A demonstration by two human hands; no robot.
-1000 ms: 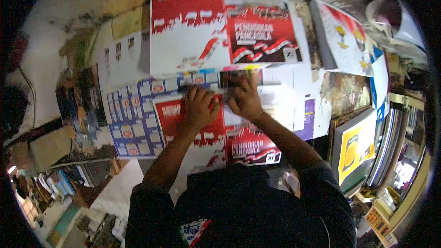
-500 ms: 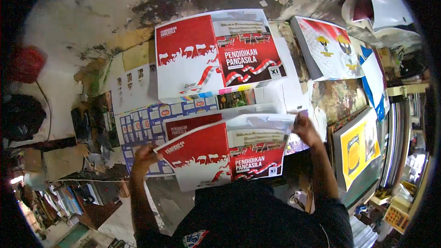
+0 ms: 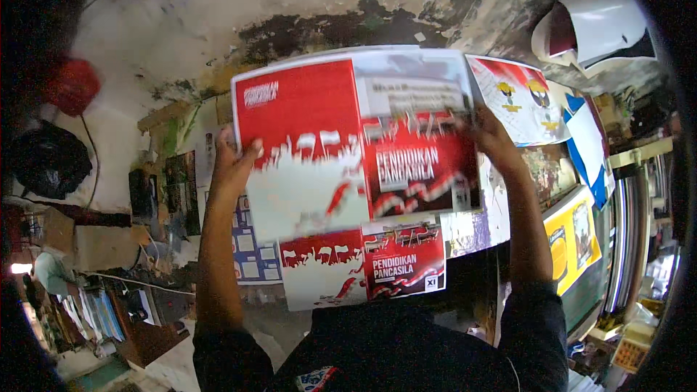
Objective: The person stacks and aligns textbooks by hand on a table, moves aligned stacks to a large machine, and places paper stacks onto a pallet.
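A printed cover sheet [image 3: 301, 109], red and white on the left half and dark red on the right, is held up between my two hands. My left hand [image 3: 238, 156] grips its left edge, thumb over the front and the other fingers partly hidden. At the right edge my right hand [image 3: 490, 136] holds the sheet, its fingers smeared by motion. Slightly above, the rim of another sheet or stack [image 3: 396, 49] shows behind it. Nearer me, another matching cover sheet [image 3: 327, 255] lies below, its upper part covered by the held one.
To the right lie a stack of sheets with golden emblems [image 3: 519, 94] and a stack of yellow prints [image 3: 573, 236]. A blue patterned sheet [image 3: 254, 250] peeks out at the left. A stained wall [image 3: 327, 25] rises behind; a curled white sheet [image 3: 599, 25] sits far right.
Both hands have carried the cover sheet away from my body, up over the matching stack at the back. A similar sheet beneath it is now uncovered. The view has shifted slightly.
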